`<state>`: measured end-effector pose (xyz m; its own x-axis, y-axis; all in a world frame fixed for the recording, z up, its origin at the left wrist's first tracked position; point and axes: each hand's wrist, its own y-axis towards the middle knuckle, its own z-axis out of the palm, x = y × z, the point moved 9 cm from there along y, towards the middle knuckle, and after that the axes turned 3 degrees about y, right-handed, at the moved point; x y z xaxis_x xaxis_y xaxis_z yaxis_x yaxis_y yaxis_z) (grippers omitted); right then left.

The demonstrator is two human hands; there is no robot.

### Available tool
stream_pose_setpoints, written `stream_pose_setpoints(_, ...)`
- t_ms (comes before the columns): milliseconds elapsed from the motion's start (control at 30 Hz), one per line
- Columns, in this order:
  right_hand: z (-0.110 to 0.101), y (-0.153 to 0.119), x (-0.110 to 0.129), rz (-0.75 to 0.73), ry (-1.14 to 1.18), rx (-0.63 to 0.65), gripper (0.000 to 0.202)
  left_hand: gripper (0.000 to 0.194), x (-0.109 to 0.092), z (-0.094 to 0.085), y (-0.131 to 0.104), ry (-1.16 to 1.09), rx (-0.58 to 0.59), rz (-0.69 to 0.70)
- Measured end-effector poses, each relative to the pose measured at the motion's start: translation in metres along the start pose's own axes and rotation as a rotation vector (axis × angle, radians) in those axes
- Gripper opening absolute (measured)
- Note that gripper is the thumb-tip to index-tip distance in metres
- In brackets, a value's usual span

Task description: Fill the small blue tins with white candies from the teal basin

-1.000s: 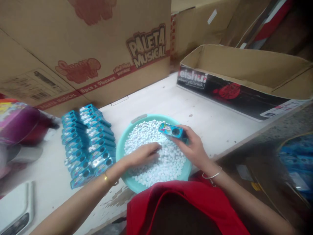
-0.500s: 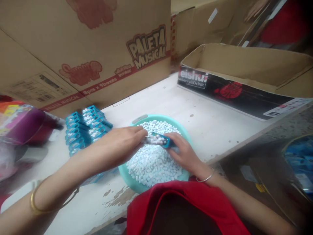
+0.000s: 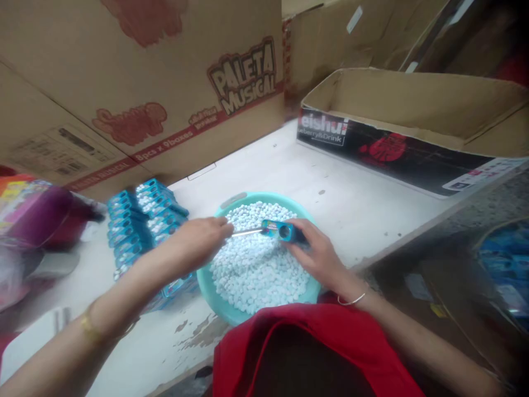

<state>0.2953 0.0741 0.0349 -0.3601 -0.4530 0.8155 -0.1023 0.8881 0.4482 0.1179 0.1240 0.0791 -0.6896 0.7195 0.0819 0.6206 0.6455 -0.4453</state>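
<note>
My left hand point(image 3: 204, 237) is closed around the handle of a thin metal spoon point(image 3: 247, 232), whose far end meets a small blue box. That printed blue box point(image 3: 278, 230), with a round dark hole in its face, is gripped by the fingers of my right hand point(image 3: 317, 255). Both hands are over a turquoise basin point(image 3: 208, 292) full of small white and pale-blue pellets point(image 3: 256, 275). Left of the basin, several similar blue boxes point(image 3: 128, 226) stand in two rows, pellets showing at their tops. The spoon's tip is hidden at the box.
Behind the rows stands a large printed carton point(image 3: 165, 110). An open black-printed cardboard box point(image 3: 388, 149) sits at the right rear of the white table point(image 3: 256, 160). Purple packaging point(image 3: 49, 215) lies at the left. Below the table's right edge are blue items point(image 3: 506, 270) in a container.
The spoon, earlier heaped with pellets at the box's mouth, now appears edge-on with no pellets visible on it. My left hand has shifted left, and the blue box has turned, showing its printed face.
</note>
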Motion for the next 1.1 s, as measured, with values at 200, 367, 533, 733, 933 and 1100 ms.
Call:
stream_pose_setpoints(200,-0.008,-0.003,-0.012,0.093,0.038,-0.057,0.036,0.014,0.005,0.079,0.016,-0.280,0.080,0.068)
stream_pose_setpoints(367,-0.008,-0.001,-0.014,0.107,0.054,-0.083,0.034,0.026,0.005,0.083,0.013,-0.312,0.071,0.070)
stream_pose_setpoints(533,-0.007,-0.001,-0.018,0.113,0.073,-0.087,0.034,0.032,0.002,0.086,0.017,-0.160,-0.007,0.054)
stream_pose_setpoints(733,-0.005,-0.002,-0.022,0.127,0.098,-0.105,0.035,0.024,-0.045,0.114,0.039,-0.414,-0.035,0.206)
stream_pose_setpoints(933,-0.007,-0.002,-0.029,0.210,0.151,-0.118,0.033,0.029,-0.055,0.109,0.037,-0.618,-0.093,0.216)
stream_pose_setpoints(1100,-0.006,-0.001,-0.025,0.182,0.111,-0.104,0.034,0.024,-0.025,0.069,0.003,-0.704,-0.142,0.179)
